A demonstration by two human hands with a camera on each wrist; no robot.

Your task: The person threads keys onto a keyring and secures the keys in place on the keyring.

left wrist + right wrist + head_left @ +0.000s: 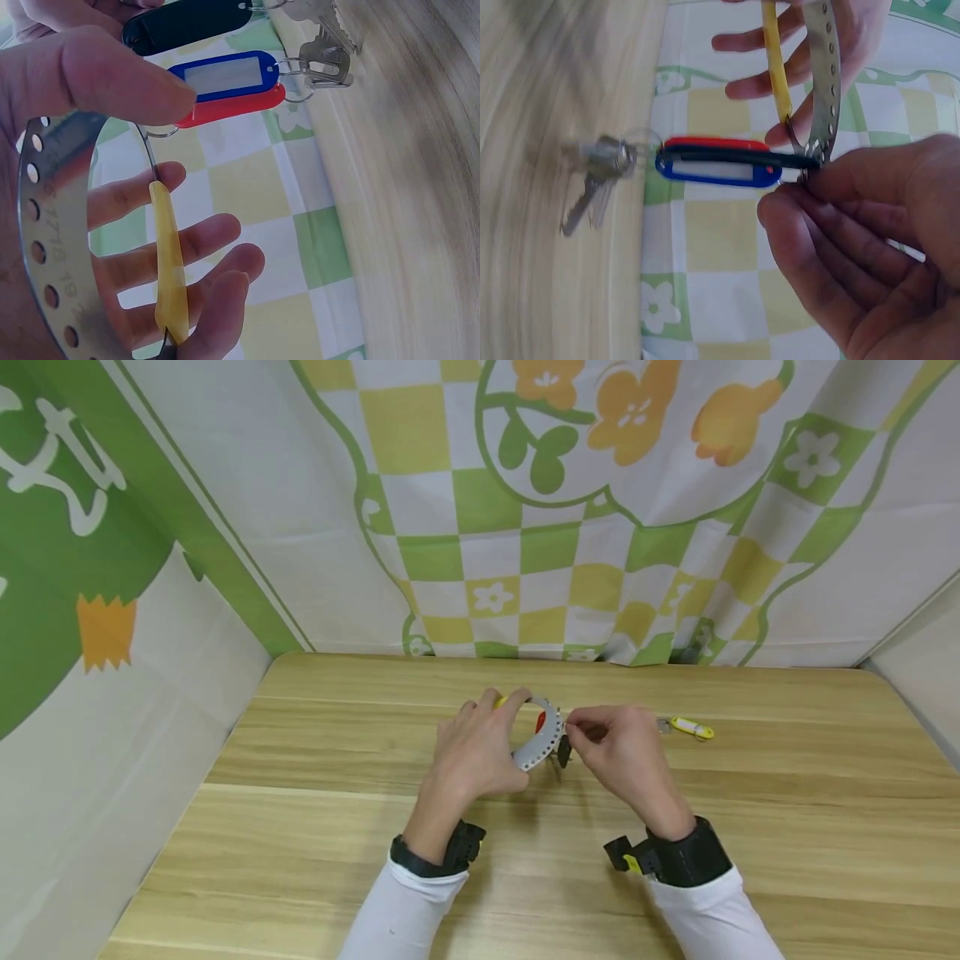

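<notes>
My left hand [480, 747] holds a large metal key ring, a flat band [56, 247] with a row of numbered holes and a yellow grip [171, 262]. From the band hang a blue key tag [229, 73] and a red key tag [240, 105], with keys [600, 176] dangling at their ends. At the band's right side in the head view, my right hand [626, 760] pinches the end of a dark key tag [187, 26] between thumb and forefinger. Whether that tag's small loop is through a hole is hidden by the fingertips.
A yellow key tag [692, 727] with a key [664, 725] lies on the wooden table [810, 793], right of my right hand. Behind the table's far edge hangs a green, yellow and white checked curtain [491, 560].
</notes>
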